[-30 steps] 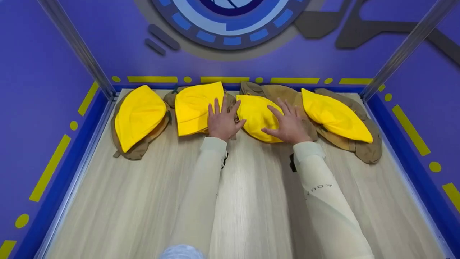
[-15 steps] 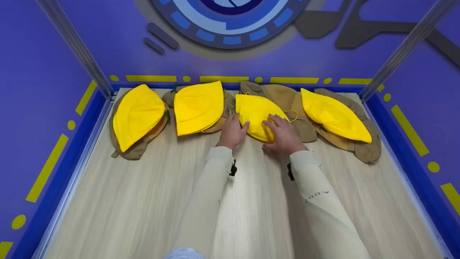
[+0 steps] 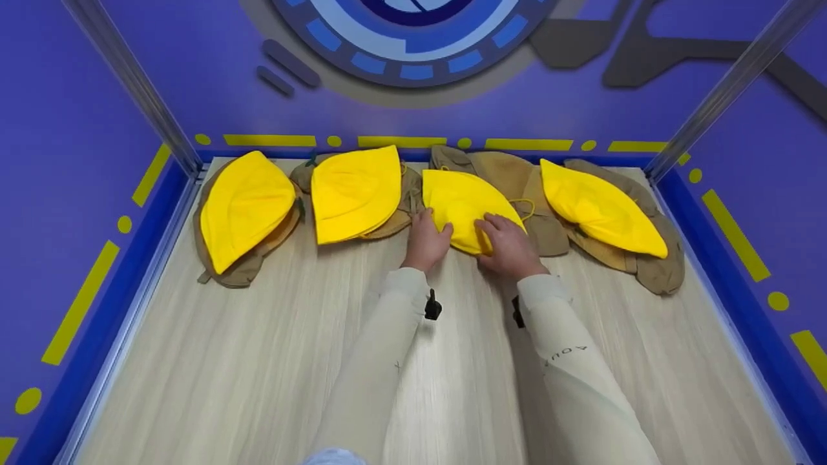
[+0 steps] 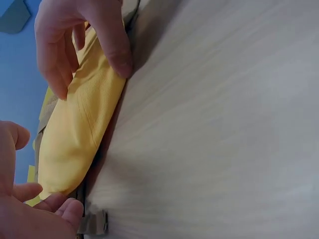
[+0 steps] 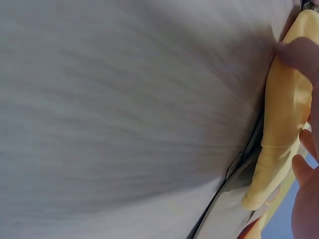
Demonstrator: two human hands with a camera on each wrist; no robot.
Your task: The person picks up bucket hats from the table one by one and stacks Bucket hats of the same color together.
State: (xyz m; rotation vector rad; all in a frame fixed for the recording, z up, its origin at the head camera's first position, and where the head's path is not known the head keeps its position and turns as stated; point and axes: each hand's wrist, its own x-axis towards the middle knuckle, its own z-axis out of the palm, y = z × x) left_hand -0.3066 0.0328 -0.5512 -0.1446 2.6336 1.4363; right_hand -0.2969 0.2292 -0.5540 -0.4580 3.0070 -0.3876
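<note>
Four-in-a-row yellow cloth hats lie along the back wall, several with brown hats under them. Both hands are at the third from the left, a yellow hat point(image 3: 462, 200) with a thin yellow cord. My right hand point(image 3: 512, 247) curls over its right front, thumb at the near edge and fingers on top, as the left wrist view shows. My left hand point(image 3: 428, 240) is at the hat's left end. In the left wrist view the fingers of the left hand point(image 4: 35, 214) are loosely bent, fingertips right at the end of the hat point(image 4: 75, 144).
Other yellow hats lie to the left point(image 3: 249, 206), beside it point(image 3: 355, 194) and to the right point(image 3: 601, 206). A brown hat point(image 3: 504, 171) shows behind the handled one. Purple panels point(image 3: 413, 116) enclose the wooden table point(image 3: 258, 374) at the back and sides.
Both hands have come down and back from spread fingers above the hats. The right hand has curled onto the yellow hat; the left has moved right to its left end.
</note>
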